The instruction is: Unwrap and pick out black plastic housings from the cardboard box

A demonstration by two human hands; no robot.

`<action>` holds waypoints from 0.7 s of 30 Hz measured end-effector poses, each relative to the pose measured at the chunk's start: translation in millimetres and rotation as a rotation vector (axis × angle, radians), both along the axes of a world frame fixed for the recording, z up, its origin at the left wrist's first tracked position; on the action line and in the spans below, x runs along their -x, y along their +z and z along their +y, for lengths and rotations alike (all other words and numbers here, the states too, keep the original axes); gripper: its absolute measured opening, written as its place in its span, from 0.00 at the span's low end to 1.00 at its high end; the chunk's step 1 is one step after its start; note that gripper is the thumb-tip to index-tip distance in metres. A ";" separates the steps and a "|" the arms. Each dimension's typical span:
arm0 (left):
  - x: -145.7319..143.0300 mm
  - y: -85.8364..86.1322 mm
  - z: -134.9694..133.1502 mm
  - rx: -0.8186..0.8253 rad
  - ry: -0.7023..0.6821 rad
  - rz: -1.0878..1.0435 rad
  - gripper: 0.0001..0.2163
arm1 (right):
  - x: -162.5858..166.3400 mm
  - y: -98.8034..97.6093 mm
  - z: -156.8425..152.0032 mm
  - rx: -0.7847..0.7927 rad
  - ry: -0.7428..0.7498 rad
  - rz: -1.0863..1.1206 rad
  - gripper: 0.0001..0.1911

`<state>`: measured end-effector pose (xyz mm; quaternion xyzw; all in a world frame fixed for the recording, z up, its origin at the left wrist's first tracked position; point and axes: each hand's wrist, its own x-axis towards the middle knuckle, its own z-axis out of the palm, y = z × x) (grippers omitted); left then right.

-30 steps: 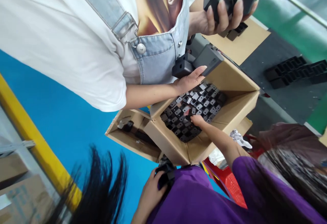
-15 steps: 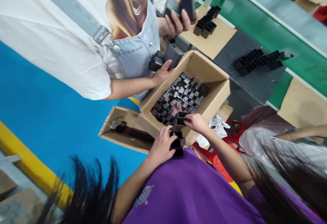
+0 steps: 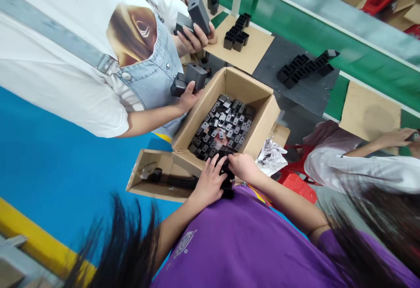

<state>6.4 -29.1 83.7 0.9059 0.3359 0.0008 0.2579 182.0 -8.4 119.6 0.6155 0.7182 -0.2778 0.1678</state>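
Note:
My left hand (image 3: 210,178) is wrapped round several black rectangular plastic housings (image 3: 227,186), held against my body at the near edge of a cardboard box (image 3: 262,124). From the right, my right hand (image 3: 242,166) is closed on a black housing at the top of that bunch, and the two hands nearly touch. My fingers hide much of these parts. Inside the box lie many small black and grey housings (image 3: 226,119), each with a hole in one face.
Across the box a co-worker's hands hold dark housings (image 3: 196,75). A narrow cardboard box (image 3: 138,178) adjoins on the left, with a few black pieces inside. Black housings (image 3: 292,71) stand on the dark table. A red stool (image 3: 298,187) and crumpled paper (image 3: 271,156) are right.
My right hand has brought its housing down and left, from above the box edge to the bunch in my left hand. The whole view has shifted.

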 end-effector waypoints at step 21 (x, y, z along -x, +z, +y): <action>14.4 -8.8 23.2 0.341 0.017 -0.343 0.18 | -1.2 31.8 16.1 -0.118 0.166 0.058 0.13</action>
